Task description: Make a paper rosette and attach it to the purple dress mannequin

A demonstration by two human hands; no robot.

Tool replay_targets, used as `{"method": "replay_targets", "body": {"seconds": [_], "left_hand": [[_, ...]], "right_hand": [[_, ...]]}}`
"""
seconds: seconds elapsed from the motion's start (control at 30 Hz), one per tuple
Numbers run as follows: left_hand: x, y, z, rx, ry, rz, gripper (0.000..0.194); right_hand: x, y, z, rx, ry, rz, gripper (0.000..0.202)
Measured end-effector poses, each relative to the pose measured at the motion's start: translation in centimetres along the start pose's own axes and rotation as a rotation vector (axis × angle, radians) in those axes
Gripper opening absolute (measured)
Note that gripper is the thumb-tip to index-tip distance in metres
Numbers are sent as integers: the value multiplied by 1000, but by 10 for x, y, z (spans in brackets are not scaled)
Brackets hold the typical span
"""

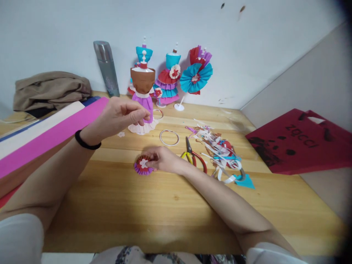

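My right hand (pixel 165 160) is low over the table, its fingers pinched at the right side of a round pleated paper rosette (pixel 139 169). The rosette has a purple and brown rim, a red middle and a small white paper flower (pixel 143 163). My left hand (pixel 125 113) is raised to the left, thumb and fingers pressed together; I cannot make out anything between them. Behind its fingertips stands a small dress form (pixel 142 79) with a brown paper bodice, purple skirt and white ruffled hem. Whether the fingertips touch the skirt cannot be told.
Scissors (pixel 189 146) and yellow-handled pliers lie right of my right hand, beside a heap of paper scraps (pixel 220 146). A wire ring (pixel 169 138) lies behind. More dressed forms (pixel 168 82) and a flask (pixel 106 69) stand at the wall. Coloured paper sheets (pixel 55 132) lie left; a red bag (pixel 297 146) is right.
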State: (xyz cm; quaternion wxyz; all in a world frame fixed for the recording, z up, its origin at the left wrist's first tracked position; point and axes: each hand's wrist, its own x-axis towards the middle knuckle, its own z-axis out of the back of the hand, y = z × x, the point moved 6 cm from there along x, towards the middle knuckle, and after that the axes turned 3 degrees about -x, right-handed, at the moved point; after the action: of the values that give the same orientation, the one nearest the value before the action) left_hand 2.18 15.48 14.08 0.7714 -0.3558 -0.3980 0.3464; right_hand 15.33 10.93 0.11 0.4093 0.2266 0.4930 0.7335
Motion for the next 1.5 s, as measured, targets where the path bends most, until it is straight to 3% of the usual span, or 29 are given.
{"method": "replay_targets", "body": {"seconds": [0.13,0.23,0.37,0.5,0.6,0.7,0.87,1.0,1.27,1.5], "left_hand": [[4,5,0,57,-29,53,18],[5,7,11,72,-125,87,23],[4,15,43,-86,-416,66,30],[16,40,67,-221,-499,144,28],[30,54,76,-276,-475,208,31],[44,61,74,-392,-364,233,35],[57,62,61,-539,-231,139,59],[63,70,50,-642,-165,154,74],[61,80,47,-672,-92,182,82],[58,75,37,-685,-44,162,85]], "right_hand": [[0,2,2,52,48,-22,20],[-3,12,19,57,-108,12,23],[-14,38,47,-49,-327,143,15],[-15,61,65,-122,-402,202,13],[-5,78,74,-138,-504,278,12],[10,93,77,-184,-600,399,7],[29,100,87,-220,-772,475,4],[40,100,92,-162,-801,475,8],[51,101,95,-130,-934,490,8],[63,95,101,47,-920,450,17]]}}
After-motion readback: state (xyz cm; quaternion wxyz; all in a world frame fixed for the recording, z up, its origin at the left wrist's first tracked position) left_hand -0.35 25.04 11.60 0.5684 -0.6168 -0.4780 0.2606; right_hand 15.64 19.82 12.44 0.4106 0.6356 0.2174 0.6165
